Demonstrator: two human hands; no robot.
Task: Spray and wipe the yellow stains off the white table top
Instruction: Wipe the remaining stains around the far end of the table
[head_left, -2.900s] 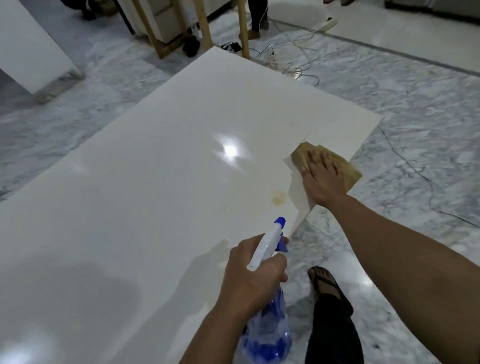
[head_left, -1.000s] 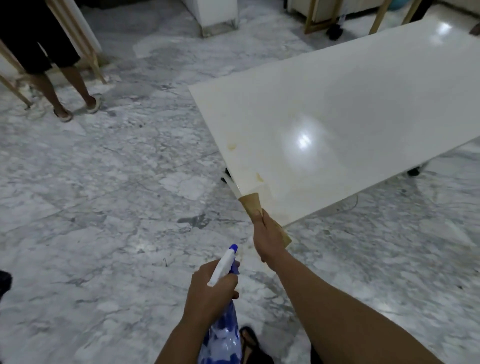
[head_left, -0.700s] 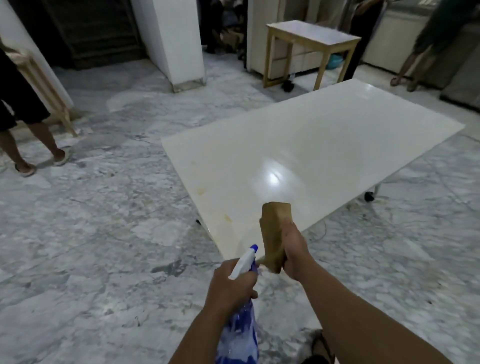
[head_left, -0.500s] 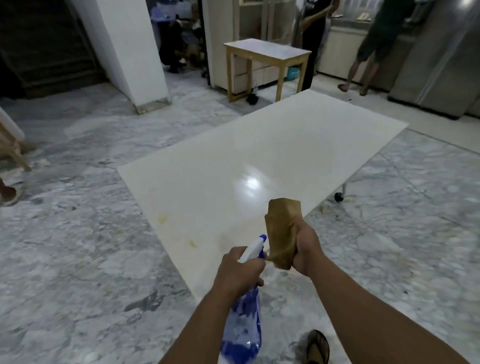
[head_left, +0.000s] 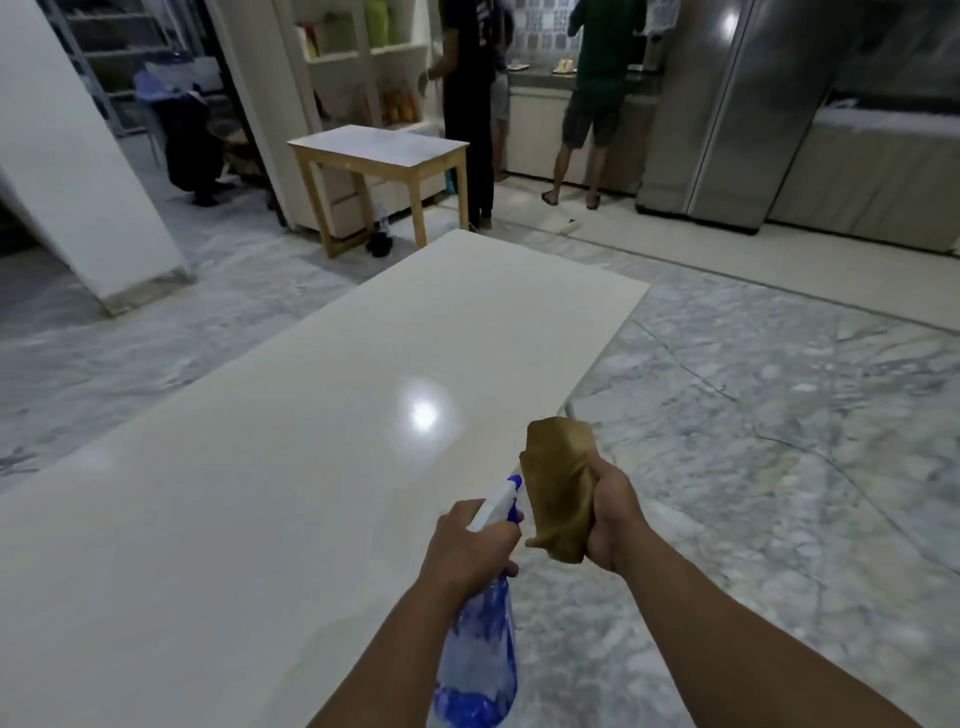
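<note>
The white table top (head_left: 270, 467) stretches away from me, glossy, with a light reflection near its middle. No yellow stain shows on it from this angle. My left hand (head_left: 467, 545) grips a clear blue-patterned spray bottle (head_left: 480, 660) by its white trigger head, over the table's near right edge. My right hand (head_left: 615, 514) holds a crumpled tan cloth (head_left: 561, 483) upright in the air, just right of the bottle's nozzle and off the table surface.
Grey marble floor (head_left: 753, 441) lies right of the table. A small wooden side table (head_left: 379, 150) stands beyond the far end. Two people (head_left: 592, 104) stand at a kitchen counter behind, next to a steel fridge (head_left: 727, 104). A white pillar (head_left: 78, 182) rises at left.
My view has swung around the table, so I now look along its length. My right hand lifted the cloth off the table edge and holds it in the air beside the bottle.
</note>
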